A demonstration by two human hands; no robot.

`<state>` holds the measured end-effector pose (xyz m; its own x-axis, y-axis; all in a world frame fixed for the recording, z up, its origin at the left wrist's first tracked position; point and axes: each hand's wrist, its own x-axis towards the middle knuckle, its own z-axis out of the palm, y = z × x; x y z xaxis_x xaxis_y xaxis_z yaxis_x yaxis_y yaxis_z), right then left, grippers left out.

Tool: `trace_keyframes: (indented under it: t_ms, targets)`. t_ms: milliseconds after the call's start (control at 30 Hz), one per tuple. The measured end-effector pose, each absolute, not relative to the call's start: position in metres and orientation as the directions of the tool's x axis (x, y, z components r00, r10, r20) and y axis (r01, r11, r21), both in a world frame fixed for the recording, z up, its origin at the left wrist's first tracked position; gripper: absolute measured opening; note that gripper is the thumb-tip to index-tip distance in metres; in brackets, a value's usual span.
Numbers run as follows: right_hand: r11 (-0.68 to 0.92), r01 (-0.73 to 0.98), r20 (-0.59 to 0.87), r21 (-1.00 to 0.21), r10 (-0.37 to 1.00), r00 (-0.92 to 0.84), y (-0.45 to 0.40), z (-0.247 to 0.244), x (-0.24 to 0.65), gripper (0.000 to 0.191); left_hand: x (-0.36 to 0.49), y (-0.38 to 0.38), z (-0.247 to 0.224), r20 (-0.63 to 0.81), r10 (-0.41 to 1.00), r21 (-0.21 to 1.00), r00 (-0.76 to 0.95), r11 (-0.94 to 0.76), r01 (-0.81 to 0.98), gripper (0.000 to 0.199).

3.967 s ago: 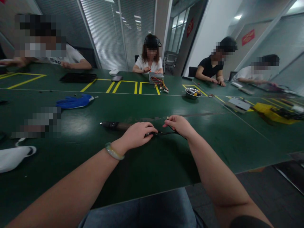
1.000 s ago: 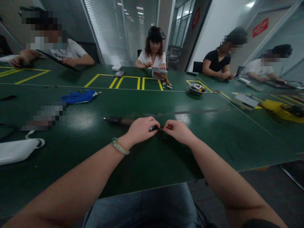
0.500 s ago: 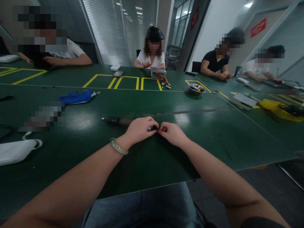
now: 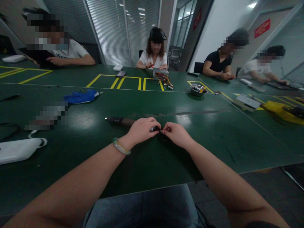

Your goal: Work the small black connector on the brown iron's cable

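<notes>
A dark pen-style electric screwdriver (image 4: 116, 120) lies on the green table with its metal tip pointing left. My left hand (image 4: 144, 127), a bangle on its wrist, is wrapped over the tool's other end, hiding much of it. A black end piece (image 4: 155, 129) shows between thumb and fingers, in line with the tool. My right hand (image 4: 175, 133) is closed in a pinch right at that end piece, its fingertips almost meeting my left ones. Whatever the pinch holds is too small and dark to make out.
Left on the table (image 4: 213, 136) are a blue glove (image 4: 82, 96) and a white device with a strap (image 4: 20, 150). Farther back stand a metal bowl (image 4: 199, 90) and a grey box with coloured wires (image 4: 161, 73). Several people sit around. A yellow item (image 4: 282, 110) lies right.
The whole view has shifted slightly, so things appear a little farther right. Both hands keep their hold at the black end, with only a small change in the right fingertips.
</notes>
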<state>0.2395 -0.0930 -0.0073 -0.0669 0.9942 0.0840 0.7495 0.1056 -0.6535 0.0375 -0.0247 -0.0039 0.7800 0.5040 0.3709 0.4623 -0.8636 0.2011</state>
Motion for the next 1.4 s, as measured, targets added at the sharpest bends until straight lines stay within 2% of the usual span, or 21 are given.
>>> trace_keyframes:
  t_ms: [833, 1033, 1400]
  targets:
    - [0.042, 0.731, 0.068, -0.681, 0.998, 0.006, -0.092, -0.011, 0.236, 0.021, 0.037, -0.026, -0.003, 0.375, 0.495, 0.196, 0.784, -0.869, 0.454, 0.019]
    - [0.082, 0.741, 0.097, -0.667, 0.995, -0.023, -0.088, -0.013, 0.235, 0.016, 0.037, -0.024, -0.004, 0.377, 0.473, 0.190, 0.797, -0.881, 0.433, 0.020]
    - [0.140, 0.640, 0.093, -0.755, 0.990, -0.106, -0.082, -0.022, 0.243, 0.017, 0.034, -0.024, -0.004, 0.392, 0.450, 0.186, 0.803, -0.893, 0.409, 0.024]
